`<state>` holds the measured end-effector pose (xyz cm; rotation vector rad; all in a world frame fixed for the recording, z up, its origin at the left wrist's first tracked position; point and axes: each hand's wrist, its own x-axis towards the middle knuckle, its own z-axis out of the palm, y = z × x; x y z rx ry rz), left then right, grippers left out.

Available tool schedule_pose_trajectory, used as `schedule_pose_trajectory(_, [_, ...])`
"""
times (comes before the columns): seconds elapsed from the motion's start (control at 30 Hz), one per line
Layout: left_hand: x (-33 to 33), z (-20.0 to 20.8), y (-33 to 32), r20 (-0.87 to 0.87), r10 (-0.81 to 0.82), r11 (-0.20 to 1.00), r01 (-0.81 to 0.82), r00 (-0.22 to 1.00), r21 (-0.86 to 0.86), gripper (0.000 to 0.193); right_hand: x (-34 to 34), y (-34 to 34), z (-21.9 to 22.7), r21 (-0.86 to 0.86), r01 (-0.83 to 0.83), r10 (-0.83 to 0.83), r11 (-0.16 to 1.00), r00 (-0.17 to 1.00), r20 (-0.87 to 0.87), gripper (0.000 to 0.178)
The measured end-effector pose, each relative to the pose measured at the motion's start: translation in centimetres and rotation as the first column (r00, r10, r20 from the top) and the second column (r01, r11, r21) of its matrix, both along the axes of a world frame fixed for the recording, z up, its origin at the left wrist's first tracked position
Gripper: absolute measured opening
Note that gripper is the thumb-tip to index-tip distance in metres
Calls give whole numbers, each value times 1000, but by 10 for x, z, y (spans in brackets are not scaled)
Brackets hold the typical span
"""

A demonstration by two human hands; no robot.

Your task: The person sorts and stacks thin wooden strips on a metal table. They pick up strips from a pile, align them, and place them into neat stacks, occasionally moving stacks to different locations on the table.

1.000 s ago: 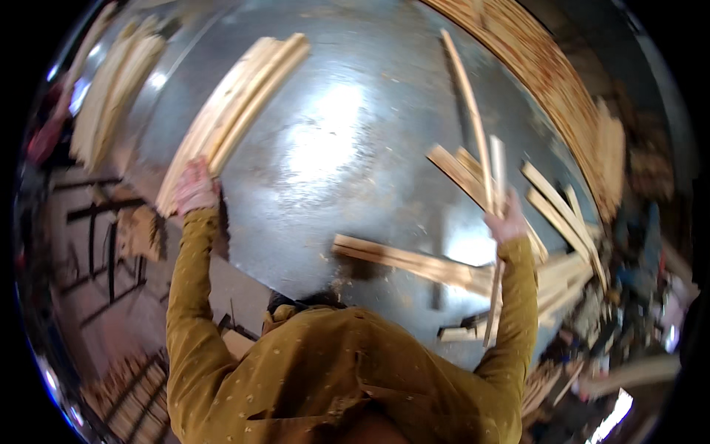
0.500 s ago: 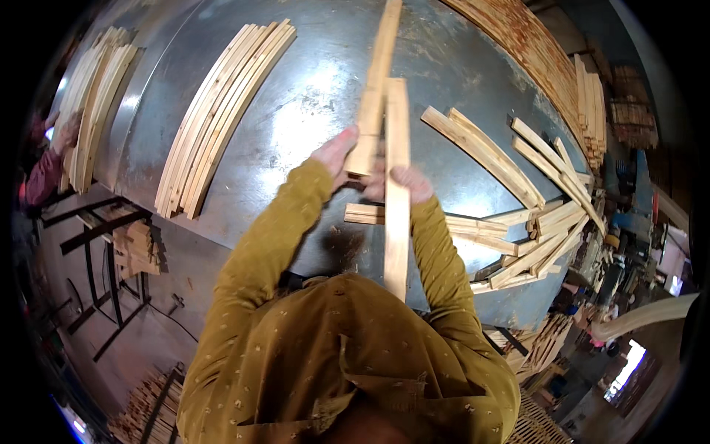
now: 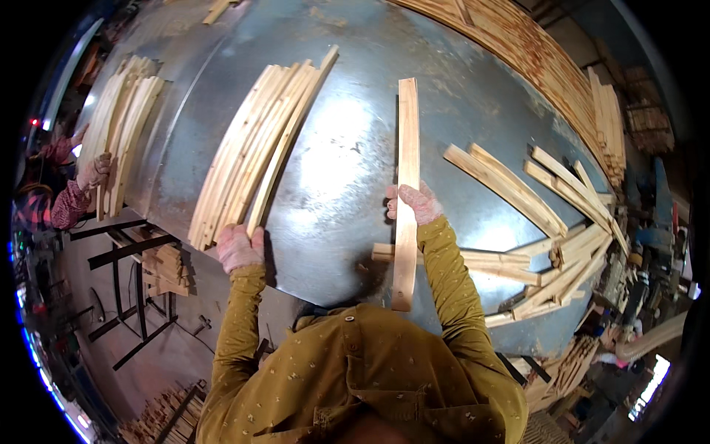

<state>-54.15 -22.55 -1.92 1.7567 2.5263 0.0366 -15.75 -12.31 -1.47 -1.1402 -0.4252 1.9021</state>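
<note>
My right hand [image 3: 418,204] is closed around the middle of a pale wooden strip [image 3: 407,148], held upright in the view above the metal table. Its thumb side lies over the wood and fingertips show at the left edge. My left hand [image 3: 240,249] grips the near end of another wooden strip [image 3: 296,124], with the thumb on its right side. That strip lies slightly askew along the right edge of a row of wooden strips [image 3: 240,152], its far end sticking out past the others.
Loose wooden strips [image 3: 506,189] lie fanned out and overlapping on the right of the metal table [image 3: 347,259]. At the far left a co-worker's hands [image 3: 93,172] touch another row of strips [image 3: 118,133]. A black metal frame [image 3: 137,281] stands below the table's left edge.
My left hand has carried its strip left and laid it against the row. My right hand still holds the other strip. The view has shifted somewhat.
</note>
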Motion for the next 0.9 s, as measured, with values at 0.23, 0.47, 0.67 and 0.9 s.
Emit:
schedule_pose_trajectory(0.23, [-14,30,13,-234,-12,999,19,972,28,87,-4,48,31,20,-681,360,732,412,837,35])
schedule_pose_trajectory(0.47, [87,136,107,-72,-734,679,724,675,-125,46,-12,79,126,-405,-907,7,-118,-408,913,60])
schedule_pose_trajectory(0.67, [-60,72,132,100,-131,990,136,986,-47,25,193,79,57,-277,-623,-236,732,-613,754,119])
schedule_pose_trajectory(0.9, [-228,12,159,-154,186,979,-196,970,-54,28,247,95,-7,-638,-277,424,718,-553,717,119])
